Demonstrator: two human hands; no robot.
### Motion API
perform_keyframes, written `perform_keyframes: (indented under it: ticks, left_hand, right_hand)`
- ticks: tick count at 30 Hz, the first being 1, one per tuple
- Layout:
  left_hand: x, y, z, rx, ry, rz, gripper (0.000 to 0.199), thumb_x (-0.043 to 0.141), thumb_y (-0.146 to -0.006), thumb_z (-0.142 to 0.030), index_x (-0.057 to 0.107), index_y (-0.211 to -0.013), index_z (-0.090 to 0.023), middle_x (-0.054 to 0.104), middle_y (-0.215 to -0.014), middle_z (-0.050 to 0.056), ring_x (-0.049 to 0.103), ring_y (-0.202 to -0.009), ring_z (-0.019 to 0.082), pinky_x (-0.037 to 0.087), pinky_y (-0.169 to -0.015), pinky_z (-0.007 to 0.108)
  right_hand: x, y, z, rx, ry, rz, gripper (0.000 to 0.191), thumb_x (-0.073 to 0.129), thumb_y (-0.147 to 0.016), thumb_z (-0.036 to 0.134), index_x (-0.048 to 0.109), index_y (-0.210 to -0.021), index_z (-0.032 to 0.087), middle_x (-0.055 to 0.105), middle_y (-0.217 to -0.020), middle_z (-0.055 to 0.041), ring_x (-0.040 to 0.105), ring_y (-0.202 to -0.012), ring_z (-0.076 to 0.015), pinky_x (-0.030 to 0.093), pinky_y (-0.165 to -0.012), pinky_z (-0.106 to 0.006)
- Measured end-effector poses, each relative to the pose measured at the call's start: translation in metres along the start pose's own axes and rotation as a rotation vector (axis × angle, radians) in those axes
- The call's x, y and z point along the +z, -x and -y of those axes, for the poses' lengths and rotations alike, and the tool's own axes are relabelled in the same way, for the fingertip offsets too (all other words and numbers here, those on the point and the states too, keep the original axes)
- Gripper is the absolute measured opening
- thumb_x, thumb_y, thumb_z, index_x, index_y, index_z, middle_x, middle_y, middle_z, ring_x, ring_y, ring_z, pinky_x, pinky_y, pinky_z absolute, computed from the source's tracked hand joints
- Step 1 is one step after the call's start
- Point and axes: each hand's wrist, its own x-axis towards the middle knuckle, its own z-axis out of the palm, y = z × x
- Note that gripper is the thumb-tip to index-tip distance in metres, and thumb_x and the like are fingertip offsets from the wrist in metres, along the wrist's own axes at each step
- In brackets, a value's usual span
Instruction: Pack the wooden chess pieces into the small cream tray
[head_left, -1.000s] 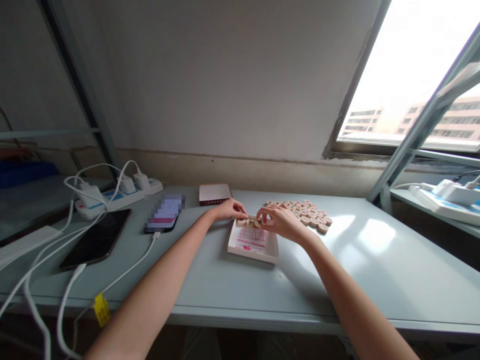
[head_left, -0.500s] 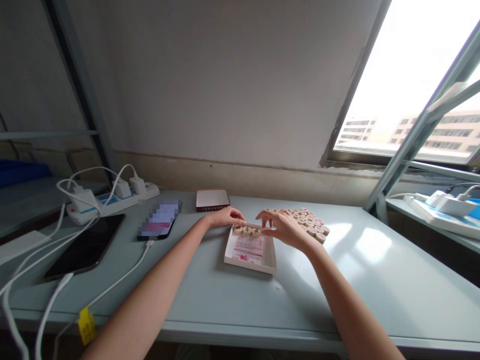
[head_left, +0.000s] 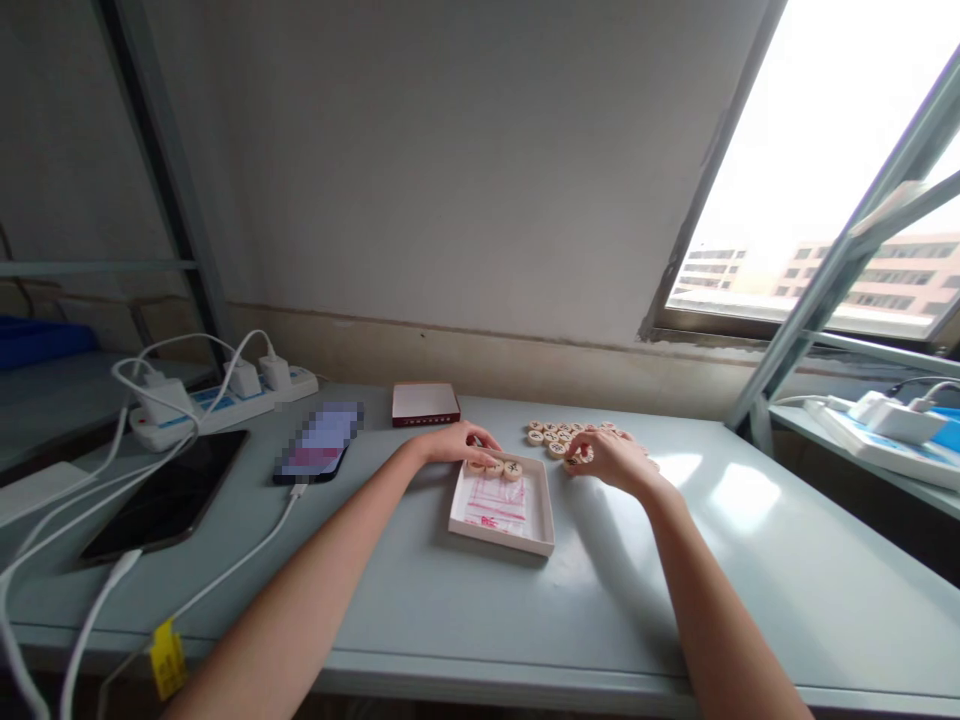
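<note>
A shallow white box [head_left: 501, 541] stands on the desk, with a sheet printed in red on its floor. Three round Chinese chess pieces [head_left: 512, 470] lie in a row along its far side. My left hand [head_left: 454, 443] reaches over the box's far left corner, fingers stretched out and touching the pieces there, partly covering them. To the right of the box, my right hand [head_left: 609, 459] pinches a chess piece [head_left: 572, 463] at the near edge of a group of pieces [head_left: 553, 435]. That hand hides part of the group.
Behind the box lies a dark red box lid [head_left: 425, 404], its pale inside up. At left are a phone [head_left: 319, 440] on a cable, a dark tablet [head_left: 169, 495] and a power strip [head_left: 225, 400] with white chargers. A metal post and shelf [head_left: 862, 400] border the right side.
My right hand has moved right, from the box to the group of pieces, and closed on one. My left hand has shifted slightly right, its fingers now over the row in the box.
</note>
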Motion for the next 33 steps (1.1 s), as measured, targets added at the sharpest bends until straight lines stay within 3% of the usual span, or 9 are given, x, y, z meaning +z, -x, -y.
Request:
perform_keyframes:
  ticks: [3, 6, 10, 13, 17, 21, 25, 29, 33]
  left_hand:
    - [-0.001, 0.000, 0.003, 0.001, 0.005, 0.003, 0.037, 0.060, -0.066, -0.041, 0.064, -0.094, -0.017, 0.062, -0.094, 0.005, 0.053, -0.085, 0.017, 0.036, -0.068, 0.022]
    - [-0.002, -0.001, 0.007, 0.009, 0.011, -0.010, 0.036, 0.056, -0.070, -0.043, 0.065, -0.091, -0.015, 0.063, -0.091, 0.006, 0.053, -0.083, 0.016, 0.037, -0.069, 0.022]
    - [-0.002, -0.003, 0.009, 0.023, 0.024, -0.019, 0.035, 0.056, -0.070, -0.042, 0.066, -0.086, -0.012, 0.064, -0.086, 0.007, 0.054, -0.079, 0.016, 0.038, -0.068, 0.023]
    - [-0.002, -0.004, 0.010, 0.012, 0.018, -0.012, 0.035, 0.056, -0.070, -0.041, 0.066, -0.085, -0.011, 0.065, -0.081, 0.006, 0.054, -0.075, 0.016, 0.038, -0.065, 0.023]
    - [-0.001, -0.005, 0.011, 0.005, 0.030, -0.033, 0.034, 0.057, -0.069, -0.039, 0.066, -0.086, -0.011, 0.066, -0.081, 0.007, 0.054, -0.074, 0.016, 0.038, -0.065, 0.023]
    - [0.002, -0.004, 0.007, -0.017, 0.043, -0.080, 0.034, 0.058, -0.069, -0.038, 0.066, -0.086, -0.010, 0.066, -0.081, 0.008, 0.055, -0.074, 0.016, 0.039, -0.064, 0.023]
    - [0.003, -0.002, 0.001, -0.048, 0.055, -0.102, 0.034, 0.058, -0.068, -0.038, 0.067, -0.085, -0.010, 0.067, -0.081, 0.008, 0.055, -0.073, 0.016, 0.039, -0.064, 0.024]
    - [0.003, -0.003, 0.003, -0.062, 0.086, -0.131, 0.033, 0.059, -0.067, -0.037, 0.067, -0.083, -0.010, 0.067, -0.081, 0.008, 0.055, -0.074, 0.017, 0.039, -0.064, 0.025]
    - [0.002, -0.003, 0.008, -0.064, 0.105, -0.160, 0.033, 0.059, -0.066, -0.038, 0.068, -0.081, -0.010, 0.067, -0.079, 0.008, 0.056, -0.072, 0.017, 0.039, -0.064, 0.025]
  right_hand:
    - [-0.005, 0.000, 0.006, -0.042, -0.200, -0.034, 0.019, 0.057, -0.069, 0.042, 0.062, -0.079, 0.027, 0.060, -0.079, -0.0004, 0.053, -0.073, -0.0176, 0.037, -0.062, -0.028]
    - [-0.006, 0.000, 0.017, -0.203, -0.382, -0.010, 0.022, 0.056, -0.071, 0.043, 0.060, -0.084, 0.026, 0.058, -0.084, 0.0001, 0.052, -0.071, -0.0140, 0.037, -0.058, -0.024]
    - [-0.004, 0.002, 0.033, -0.316, -0.289, 0.079, 0.016, 0.060, -0.069, 0.036, 0.061, -0.081, 0.025, 0.057, -0.080, 0.0008, 0.051, -0.071, -0.0140, 0.036, -0.061, -0.024]
    - [-0.001, 0.004, 0.040, -0.299, -0.164, 0.076, 0.013, 0.060, -0.071, 0.032, 0.060, -0.081, 0.025, 0.059, -0.081, 0.0012, 0.051, -0.073, -0.0150, 0.034, -0.066, -0.027]
    - [0.000, 0.005, 0.040, -0.286, -0.075, -0.027, 0.014, 0.059, -0.072, 0.030, 0.056, -0.084, 0.024, 0.060, -0.082, 0.0013, 0.052, -0.075, -0.0163, 0.031, -0.071, -0.030]
    - [0.000, 0.002, 0.029, -0.219, -0.039, -0.079, 0.010, 0.051, -0.078, 0.031, 0.056, -0.079, 0.023, 0.061, -0.083, 0.0011, 0.053, -0.074, -0.0161, 0.030, -0.069, -0.030]
    - [0.006, -0.002, 0.011, -0.105, 0.084, -0.127, 0.014, 0.054, -0.077, 0.032, 0.059, -0.087, 0.022, 0.060, -0.091, -0.0030, 0.053, -0.083, -0.0197, 0.030, -0.073, -0.032]
    - [0.016, -0.004, 0.005, -0.111, 0.152, -0.104, 0.020, 0.057, -0.076, 0.029, 0.058, -0.095, 0.022, 0.059, -0.098, -0.0058, 0.051, -0.091, -0.0218, 0.029, -0.076, -0.034]
    - [0.018, -0.005, 0.007, -0.088, 0.171, -0.148, 0.013, 0.055, -0.077, 0.027, 0.060, -0.087, 0.020, 0.058, -0.095, -0.0060, 0.049, -0.091, -0.0215, 0.030, -0.076, -0.033]
